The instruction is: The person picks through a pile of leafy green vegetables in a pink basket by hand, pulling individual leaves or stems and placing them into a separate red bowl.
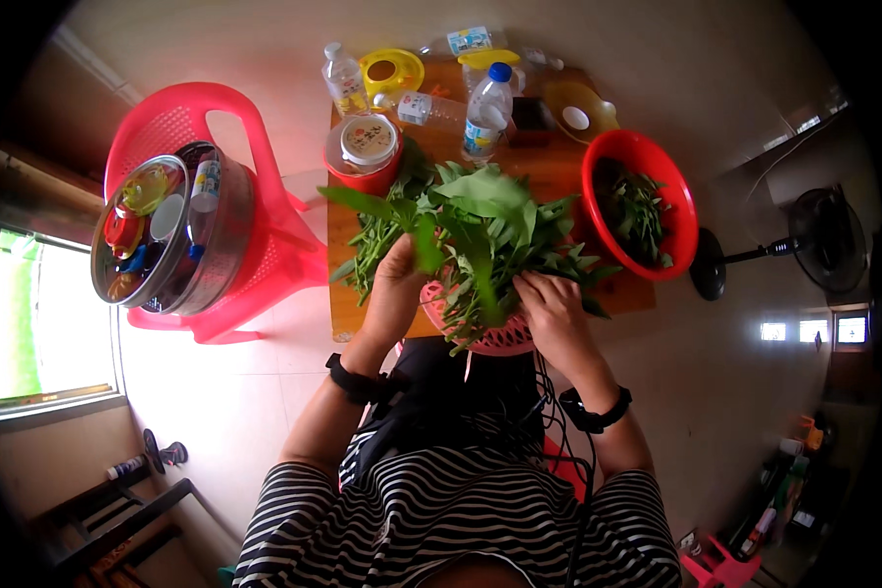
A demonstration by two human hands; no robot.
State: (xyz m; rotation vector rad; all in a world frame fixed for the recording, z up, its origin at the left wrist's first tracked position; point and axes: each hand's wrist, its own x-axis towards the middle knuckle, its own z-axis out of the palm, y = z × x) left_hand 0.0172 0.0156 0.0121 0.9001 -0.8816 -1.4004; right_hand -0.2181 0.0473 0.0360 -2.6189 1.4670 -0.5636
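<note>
My left hand (392,284) is closed around the stem of a leafy green (470,235), whose blurred leaves rise in front of the pile. My right hand (556,312) has its fingers pinched together on stems at the pile's right side; its fingertips are partly lost among leaves. The heap of long-stemmed greens (544,220) lies over a pink slotted basket (505,340) at the table's near edge. To the right, a round red basin (689,211) holds more greens (637,211). Beneath them is the wooden table (347,316).
Behind the pile stand a blue-capped bottle (488,113), a red container (363,179) with a white-lidded tub (368,140), and several other bottles. A pink plastic chair (284,245) at left carries a metal pot (230,260) full of items. A black fan (825,240) is at right.
</note>
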